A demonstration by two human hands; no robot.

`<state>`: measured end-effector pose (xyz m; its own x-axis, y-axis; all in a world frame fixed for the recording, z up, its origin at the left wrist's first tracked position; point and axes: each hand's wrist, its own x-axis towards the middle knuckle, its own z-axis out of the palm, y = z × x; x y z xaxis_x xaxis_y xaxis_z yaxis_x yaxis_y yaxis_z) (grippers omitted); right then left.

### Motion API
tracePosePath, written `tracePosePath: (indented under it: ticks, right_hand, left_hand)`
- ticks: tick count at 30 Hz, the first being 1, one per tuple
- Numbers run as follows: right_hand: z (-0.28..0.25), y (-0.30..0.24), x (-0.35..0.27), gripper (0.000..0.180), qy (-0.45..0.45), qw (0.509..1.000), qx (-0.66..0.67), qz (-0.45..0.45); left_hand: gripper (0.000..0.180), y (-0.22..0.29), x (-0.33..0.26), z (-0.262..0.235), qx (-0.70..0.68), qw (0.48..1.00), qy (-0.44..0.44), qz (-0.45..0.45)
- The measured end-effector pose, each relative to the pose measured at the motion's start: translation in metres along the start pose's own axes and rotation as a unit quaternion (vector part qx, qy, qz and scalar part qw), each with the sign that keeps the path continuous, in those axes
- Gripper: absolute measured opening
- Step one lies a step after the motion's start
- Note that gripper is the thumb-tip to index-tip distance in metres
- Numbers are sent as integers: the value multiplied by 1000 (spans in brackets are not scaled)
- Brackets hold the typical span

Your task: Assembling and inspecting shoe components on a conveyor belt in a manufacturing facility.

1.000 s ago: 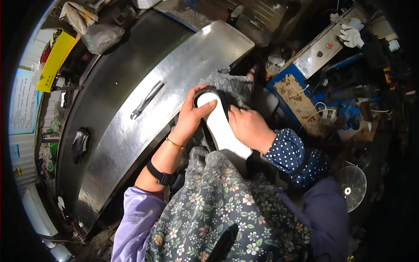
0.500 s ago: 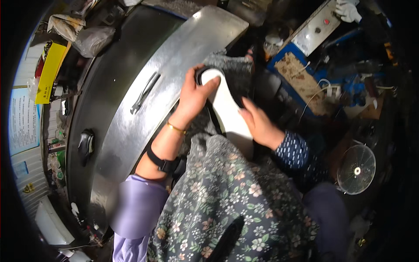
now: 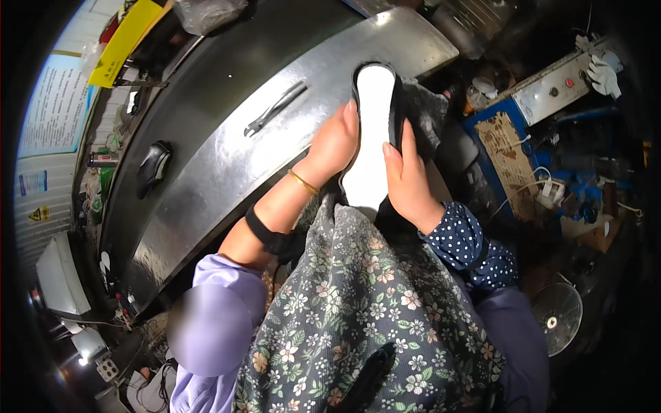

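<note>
A shoe sole (image 3: 375,131) with a white face and a raised black rim is held lengthwise in front of me, toe end away from me. My left hand (image 3: 337,141) grips its left edge, fingers mostly hidden beneath. On the opposite edge, my right hand (image 3: 411,177) is closed round the rim, its thumb against the white face. The sole's near end reaches the floral apron (image 3: 372,303) over my lap. Beyond my left hand, a metal pincer-like hand tool (image 3: 275,109) lies on the shiny metal worktop (image 3: 206,199).
A black shoe (image 3: 154,168) stands on the dark belt-like surface (image 3: 200,89) at the left. To the right are a blue-framed machine (image 3: 506,148), a control panel (image 3: 551,96) with a white glove (image 3: 606,74) on it, and a round fan (image 3: 554,322) lower down.
Both hands have brought the sole farther from me and turned it straighter. My left hand has shifted from its toe end to its left side. The whole view has also turned.
</note>
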<state>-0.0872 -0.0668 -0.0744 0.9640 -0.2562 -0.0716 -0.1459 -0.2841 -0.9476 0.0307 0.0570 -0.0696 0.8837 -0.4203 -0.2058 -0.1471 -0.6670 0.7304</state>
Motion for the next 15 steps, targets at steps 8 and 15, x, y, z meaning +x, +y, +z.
tracePosePath:
  ticks: [8, 15]
  right_hand:
    - [8, 21, -12, 51, 69, 997, 18, -17]
    - [-4, 27, -27, 55, 32, 988, -42, -144]
  left_hand:
    - [43, -14, -55, 27, 0, 988, 100, 121]
    - [63, -5, 20, 21, -495, 863, -73, 65]
